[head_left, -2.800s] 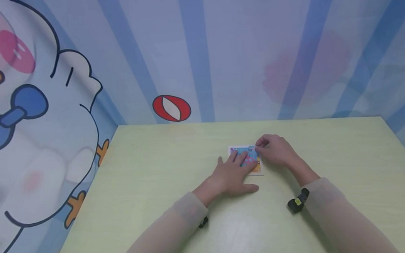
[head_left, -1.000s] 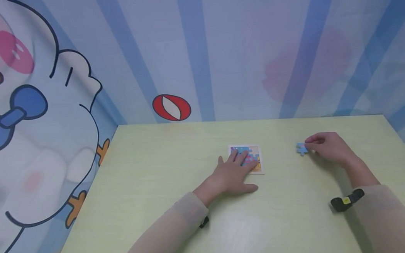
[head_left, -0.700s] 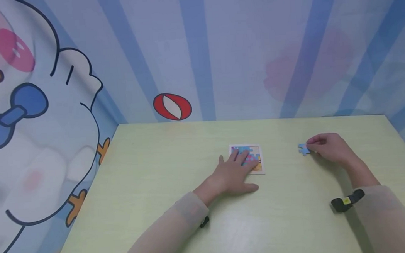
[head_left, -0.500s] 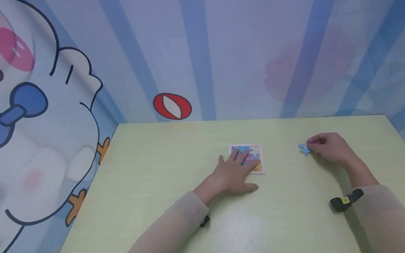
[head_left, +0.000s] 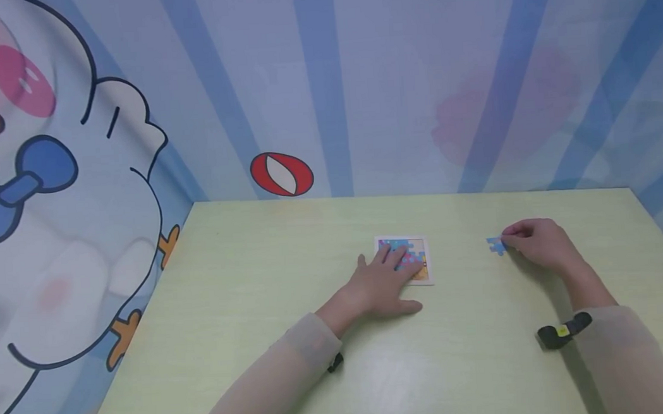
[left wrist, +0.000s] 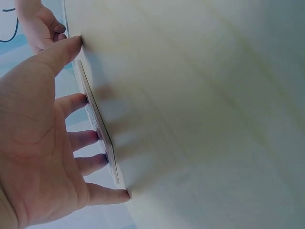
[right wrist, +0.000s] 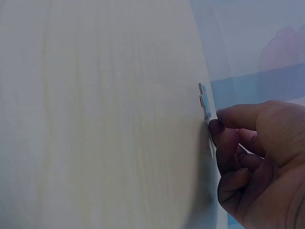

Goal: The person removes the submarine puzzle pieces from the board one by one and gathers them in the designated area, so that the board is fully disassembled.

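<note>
A small square jigsaw puzzle (head_left: 430, 270) with a white frame lies on the table, its picture blue, pink and orange. My left hand (head_left: 379, 286) rests on it with fingers spread, covering its lower left part. In the left wrist view the middle fingertips touch the thin board (left wrist: 108, 143), while thumb and little finger reach beyond its ends. A beige patch shows at the puzzle's upper right corner. To the right, my right hand (head_left: 541, 241) pinches a blue jigsaw piece (head_left: 496, 245) between thumb and index finger. The right wrist view shows this piece (right wrist: 204, 101) edge-on, close to the table surface.
The pale table (head_left: 278, 261) ends at a blue striped backdrop (head_left: 381, 90) printed with a red ball and a large white bird. A black wrist strap (head_left: 564, 331) is on the right sleeve; part of another shows under the left sleeve.
My right hand has gone from the puzzle's upper right corner to the right, carrying the blue jigsaw piece; a beige patch shows there now. Lately the piece has turned slightly. The left hand stays put.
</note>
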The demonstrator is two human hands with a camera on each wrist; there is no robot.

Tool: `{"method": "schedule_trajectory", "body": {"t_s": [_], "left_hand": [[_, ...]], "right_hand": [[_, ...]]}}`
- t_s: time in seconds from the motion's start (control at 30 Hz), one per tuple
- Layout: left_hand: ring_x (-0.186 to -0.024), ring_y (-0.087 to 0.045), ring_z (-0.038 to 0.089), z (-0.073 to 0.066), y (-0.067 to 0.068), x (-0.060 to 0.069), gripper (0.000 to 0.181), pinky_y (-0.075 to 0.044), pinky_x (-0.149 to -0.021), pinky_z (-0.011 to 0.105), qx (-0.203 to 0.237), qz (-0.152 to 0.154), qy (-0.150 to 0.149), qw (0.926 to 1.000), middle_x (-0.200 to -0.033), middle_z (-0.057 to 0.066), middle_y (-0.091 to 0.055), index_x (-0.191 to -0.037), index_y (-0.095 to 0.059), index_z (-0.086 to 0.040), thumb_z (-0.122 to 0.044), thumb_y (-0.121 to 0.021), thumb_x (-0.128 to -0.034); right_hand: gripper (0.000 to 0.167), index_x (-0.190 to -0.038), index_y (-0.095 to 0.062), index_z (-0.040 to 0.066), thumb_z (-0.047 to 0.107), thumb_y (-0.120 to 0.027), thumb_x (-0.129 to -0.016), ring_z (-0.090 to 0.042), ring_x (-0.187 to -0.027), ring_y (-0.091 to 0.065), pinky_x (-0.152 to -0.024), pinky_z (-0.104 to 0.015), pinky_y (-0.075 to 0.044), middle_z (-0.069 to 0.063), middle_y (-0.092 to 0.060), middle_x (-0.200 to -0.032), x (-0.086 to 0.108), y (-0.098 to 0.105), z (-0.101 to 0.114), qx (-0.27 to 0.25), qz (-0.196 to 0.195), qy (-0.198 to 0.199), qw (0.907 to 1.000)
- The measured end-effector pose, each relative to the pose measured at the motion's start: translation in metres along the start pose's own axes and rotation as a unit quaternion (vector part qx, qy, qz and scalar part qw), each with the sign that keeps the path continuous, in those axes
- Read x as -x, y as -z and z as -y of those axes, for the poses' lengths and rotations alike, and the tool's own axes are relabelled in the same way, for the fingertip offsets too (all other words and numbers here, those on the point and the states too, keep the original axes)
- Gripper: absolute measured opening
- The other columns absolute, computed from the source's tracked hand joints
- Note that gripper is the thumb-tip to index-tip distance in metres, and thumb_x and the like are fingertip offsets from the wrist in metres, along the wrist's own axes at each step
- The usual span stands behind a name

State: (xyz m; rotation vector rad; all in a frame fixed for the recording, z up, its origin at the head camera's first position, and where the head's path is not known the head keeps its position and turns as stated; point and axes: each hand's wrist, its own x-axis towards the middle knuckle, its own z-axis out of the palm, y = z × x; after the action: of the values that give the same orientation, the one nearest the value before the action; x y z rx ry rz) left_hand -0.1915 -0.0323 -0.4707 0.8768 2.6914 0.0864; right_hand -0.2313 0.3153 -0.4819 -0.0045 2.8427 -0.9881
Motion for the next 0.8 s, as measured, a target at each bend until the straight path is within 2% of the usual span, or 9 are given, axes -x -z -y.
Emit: {"method": "schedule_trajectory", "body": {"t_s": [0.2,0.43,0.8], "left_hand": [[-0.159,-0.009,0.032,0.001,0.0,0.0,0.079,-0.023,-0.116,0.071,0.001,-0.004,-0.003,1.0,-0.173,0.002,-0.014,-0.164,-0.029,-0.039,-0.068,-0.056,-0.0961],[-0.159,-0.009,0.033,0.004,-0.002,0.003,0.081,-0.024,-0.117,0.069,-0.013,-0.011,0.0,0.9999,-0.173,0.002,-0.014,-0.165,-0.028,-0.038,-0.069,-0.056,-0.0957],[-0.158,-0.009,0.035,0.022,-0.007,0.007,0.086,-0.022,-0.117,0.07,-0.005,-0.02,0.02,0.9996,-0.174,0.003,-0.013,-0.166,-0.024,-0.036,-0.069,-0.057,-0.0945]], "right_hand": [[0.042,-0.122,-0.068,-0.005,0.033,-0.063,-0.104,-0.032,-0.092,-0.062,-0.072,-0.037,-0.048,-0.025,-0.067,-0.114,0.004,0.0,0.006,-0.005,-0.005,-0.002,1.0],[0.042,-0.125,-0.068,-0.003,0.033,-0.062,-0.104,-0.033,-0.095,-0.063,-0.072,-0.038,-0.049,-0.026,-0.066,-0.119,0.008,-0.001,0.019,-0.009,-0.005,0.009,0.9999],[0.037,-0.124,-0.069,-0.002,0.029,-0.063,-0.104,-0.025,-0.086,-0.067,-0.073,-0.037,-0.05,-0.021,-0.07,-0.114,0.005,-0.02,0.047,-0.025,0.012,0.04,0.9988]]}}
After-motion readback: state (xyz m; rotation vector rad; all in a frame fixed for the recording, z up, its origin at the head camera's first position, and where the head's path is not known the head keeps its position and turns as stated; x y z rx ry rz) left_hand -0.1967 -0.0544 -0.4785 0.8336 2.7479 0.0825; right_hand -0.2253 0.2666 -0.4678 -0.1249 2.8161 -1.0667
